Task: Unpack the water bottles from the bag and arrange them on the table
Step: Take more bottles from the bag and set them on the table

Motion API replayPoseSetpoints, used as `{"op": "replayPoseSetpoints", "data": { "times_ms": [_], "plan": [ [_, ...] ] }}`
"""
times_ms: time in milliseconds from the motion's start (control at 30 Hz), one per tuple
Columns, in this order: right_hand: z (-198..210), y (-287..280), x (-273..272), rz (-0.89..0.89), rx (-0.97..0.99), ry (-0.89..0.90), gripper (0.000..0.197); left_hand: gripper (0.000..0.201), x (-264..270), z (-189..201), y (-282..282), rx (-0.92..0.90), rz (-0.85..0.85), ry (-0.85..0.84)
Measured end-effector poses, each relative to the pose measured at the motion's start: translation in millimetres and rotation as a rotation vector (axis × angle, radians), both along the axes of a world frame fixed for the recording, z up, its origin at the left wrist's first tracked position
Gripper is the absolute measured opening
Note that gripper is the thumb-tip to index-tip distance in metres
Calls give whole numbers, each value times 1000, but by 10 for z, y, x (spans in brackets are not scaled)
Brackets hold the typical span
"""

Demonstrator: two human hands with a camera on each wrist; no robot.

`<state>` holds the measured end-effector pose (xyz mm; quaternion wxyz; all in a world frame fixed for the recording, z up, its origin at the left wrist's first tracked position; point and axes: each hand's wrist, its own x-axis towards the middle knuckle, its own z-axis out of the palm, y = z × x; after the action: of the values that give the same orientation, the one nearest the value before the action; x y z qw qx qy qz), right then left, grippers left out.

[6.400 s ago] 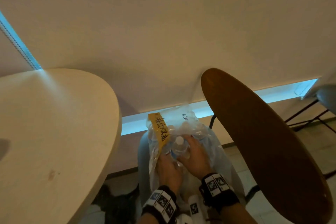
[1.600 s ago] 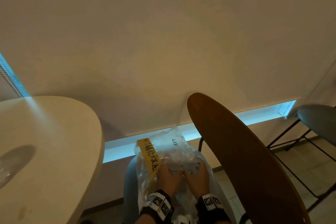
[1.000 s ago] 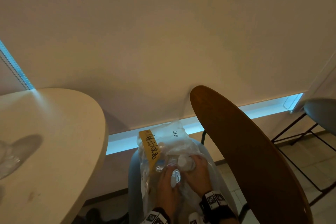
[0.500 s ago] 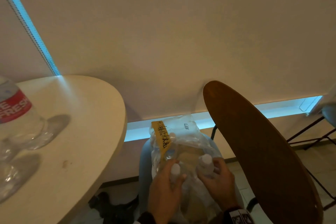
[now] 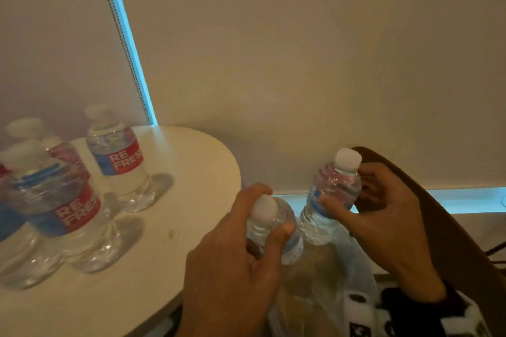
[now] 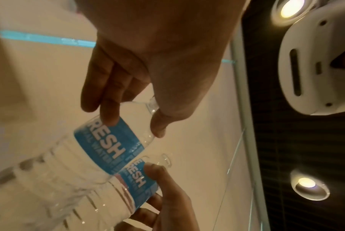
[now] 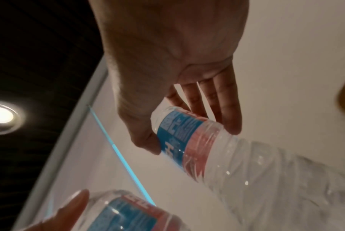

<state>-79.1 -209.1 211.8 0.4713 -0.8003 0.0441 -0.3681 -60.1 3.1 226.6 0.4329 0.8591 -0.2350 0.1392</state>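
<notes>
Beyond the tabletop's [image 5: 169, 249] right edge, over the open mouth of the clear plastic bag [image 5: 353, 262], both hands are holding one small water bottle each. The left hand [image 5: 235, 262] is gripping its bottle [image 5: 276, 227] high up, thumb and fingers curled round the shoulder just under the white cap; the left wrist view is showing those fingers wrapped on the blue label. The right hand [image 5: 383, 221] is gripping the second bottle [image 5: 332, 194] round its labelled middle, thumb on the near side, fingers behind it. The two bottles are sitting close together, nearly touching, and each is tilting a little.

On the tabletop, toward its left and far edges, at least three bottles are already standing upright: one [image 5: 120, 159] toward the far edge, one [image 5: 63, 205] nearer and partly blurred, and another [image 5: 41, 139] behind it. More seem to be cut off at the left border.

So the unpacking is looking well advanced, with these two as the pair currently being carried out. What is remaining is setting them down beside the standing group. Whether the bag is still holding more bottles I cannot tell; its inside is too dim and blurred. A dark wooden chair back [image 5: 438, 213] is rising just right of the right hand.
</notes>
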Motion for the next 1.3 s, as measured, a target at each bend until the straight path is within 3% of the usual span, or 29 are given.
{"op": "replayPoseSetpoints", "data": {
  "times_ms": [200,433,833,1166,1300],
  "plan": [
    [522,390,432,167,-21,-93,50,42,120,460,450,-134,99,-70],
    [591,921,1069,350,47,-66,32,35,227,714,863,-66,257,-106],
    [471,1493,1579,488,-14,30,45,65,432,643,967,52,402,-83],
    [459,1534,1606,488,-48,100,49,60,538,599,947,-25,459,-223],
    [491,1423,1516,449,-34,144,66,63,522,585,950,-77,436,-282]
  ]
}}
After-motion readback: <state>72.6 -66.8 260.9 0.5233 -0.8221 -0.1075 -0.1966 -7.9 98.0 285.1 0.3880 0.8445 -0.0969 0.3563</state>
